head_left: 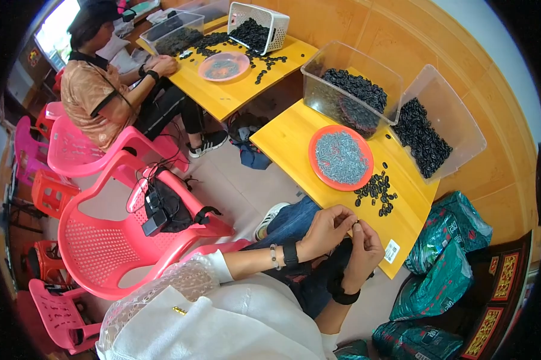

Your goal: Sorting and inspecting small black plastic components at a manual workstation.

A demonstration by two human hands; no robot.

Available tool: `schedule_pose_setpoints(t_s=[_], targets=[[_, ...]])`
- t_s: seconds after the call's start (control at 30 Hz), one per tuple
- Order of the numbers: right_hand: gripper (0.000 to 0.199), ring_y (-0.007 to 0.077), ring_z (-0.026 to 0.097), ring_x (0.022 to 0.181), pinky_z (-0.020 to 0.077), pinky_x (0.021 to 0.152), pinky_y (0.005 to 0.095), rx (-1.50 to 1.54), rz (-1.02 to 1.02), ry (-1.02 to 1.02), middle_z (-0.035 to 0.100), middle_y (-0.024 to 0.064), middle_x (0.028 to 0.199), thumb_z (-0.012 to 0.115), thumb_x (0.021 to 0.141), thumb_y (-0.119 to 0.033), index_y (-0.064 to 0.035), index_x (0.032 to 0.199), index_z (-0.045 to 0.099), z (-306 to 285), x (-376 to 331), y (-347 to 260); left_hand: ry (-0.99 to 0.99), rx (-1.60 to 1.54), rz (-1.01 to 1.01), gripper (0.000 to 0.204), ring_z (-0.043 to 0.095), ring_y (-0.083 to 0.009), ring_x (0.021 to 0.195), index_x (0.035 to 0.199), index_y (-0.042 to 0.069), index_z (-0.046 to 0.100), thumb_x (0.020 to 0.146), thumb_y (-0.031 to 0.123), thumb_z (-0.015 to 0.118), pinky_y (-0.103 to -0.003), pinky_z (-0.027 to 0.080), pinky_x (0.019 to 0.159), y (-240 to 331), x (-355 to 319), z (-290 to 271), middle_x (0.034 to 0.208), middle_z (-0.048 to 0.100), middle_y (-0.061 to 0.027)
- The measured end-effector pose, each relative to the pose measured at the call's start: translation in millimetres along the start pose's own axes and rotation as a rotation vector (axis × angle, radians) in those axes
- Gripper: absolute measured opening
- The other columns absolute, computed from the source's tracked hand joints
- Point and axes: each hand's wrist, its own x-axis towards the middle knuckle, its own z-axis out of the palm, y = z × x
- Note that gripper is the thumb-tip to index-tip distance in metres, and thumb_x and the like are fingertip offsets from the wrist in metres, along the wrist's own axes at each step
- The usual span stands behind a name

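Note:
My left hand (328, 233) and my right hand (366, 253) meet just off the near edge of the yellow table (288, 141). Both are closed, fingertips pinched together around a small black piece (358, 222), mostly covered by the fingers. Just beyond them lies a loose group of small black oval pieces (375, 193). Beside that group is an orange-red plate (314, 171) heaped with small silvery metal parts (342, 157), too fine to name exactly.
Two clear plastic bins, one upright (318, 90) and one tilted (459, 120), hold black pieces at the table's back. Green sacks (435, 288) stand at right. Pink chairs (96, 240) fill the left. Another person (102, 96) sits at a second table (237, 99).

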Motion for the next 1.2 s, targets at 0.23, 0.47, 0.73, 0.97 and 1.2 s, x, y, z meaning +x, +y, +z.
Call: schedule_pose_setpoints(t_s=[0.23,0.47,0.73,0.97,1.2], targets=[[0.018,0.0074,0.052,0.062,0.0422,0.057,0.0213,-0.206,0.001,-0.032,0.059,0.0005,0.069,0.063,0.084,-0.013,0.0050,0.082,0.062,-18,2,11,-0.013,-0.130,-0.117,0.008,0.056,-0.0059,0.071,0.089,0.001,0.062,0.086,0.008,0.059,-0.021,0.046,0.062,4,-4,5,0.078,0.063,-0.0012],[0.017,0.0057,0.051,0.058,0.0414,0.054,0.0206,-0.022,0.037,0.027,0.060,0.0021,0.067,0.063,0.083,-0.013,0.0039,0.080,0.062,-10,8,6,-0.085,-0.174,-0.031,0.012,0.052,-0.0014,0.068,0.089,0.001,0.058,0.090,0.013,0.056,-0.018,0.043,0.062,-8,6,-12,0.075,0.058,0.0030],[0.012,0.0017,0.049,0.060,0.0387,0.054,0.0165,0.027,0.037,-0.089,0.058,-0.0029,0.069,0.062,0.084,-0.010,0.0013,0.081,0.062,-15,4,-2,-0.204,-0.111,0.033,0.013,0.049,-0.0043,0.072,0.087,0.000,0.055,0.091,0.012,0.054,-0.020,0.041,0.069,4,5,-17,0.077,0.056,0.0014],[0.010,0.0008,0.048,0.056,0.0373,0.051,0.0164,-0.012,-0.006,-0.115,0.058,-0.0027,0.065,0.063,0.082,-0.008,0.0011,0.080,0.063,-15,0,-4,-0.229,0.056,0.084,0.013,0.051,-0.0069,0.072,0.086,-0.001,0.055,0.090,0.011,0.054,-0.022,0.042,0.069,10,3,-19,0.075,0.056,-0.0008],[0.010,0.0015,0.048,0.054,0.0376,0.050,0.0173,-0.077,-0.031,-0.113,0.058,-0.0022,0.063,0.063,0.081,-0.009,0.0014,0.078,0.063,-16,0,-8,-0.223,0.141,0.109,0.012,0.051,-0.0089,0.070,0.085,-0.003,0.055,0.088,0.009,0.054,-0.024,0.042,0.067,15,3,-18,0.071,0.056,-0.0032]])
